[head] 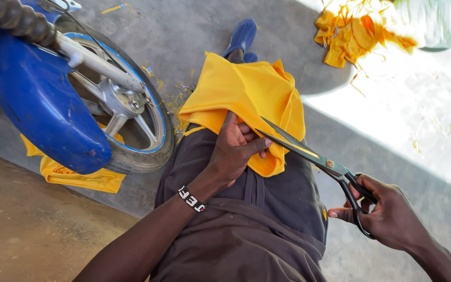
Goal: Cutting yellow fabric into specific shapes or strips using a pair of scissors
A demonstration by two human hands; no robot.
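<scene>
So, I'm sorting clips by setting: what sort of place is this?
Probably an outdoor roadside or yard work spot: bare concrete ground, a parked motorbike's front wheel, and yellow fabric scraps lying in sunlight.

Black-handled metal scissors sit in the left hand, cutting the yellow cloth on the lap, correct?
Not quite. The head view shows the black-handled metal scissors in the right hand; the left hand holds the yellow cloth on the lap.

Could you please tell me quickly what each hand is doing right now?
Left hand: closed, gripping the folded yellow fabric on the lap.
Right hand: closed, fingers through the handles of the black metal scissors.
</scene>
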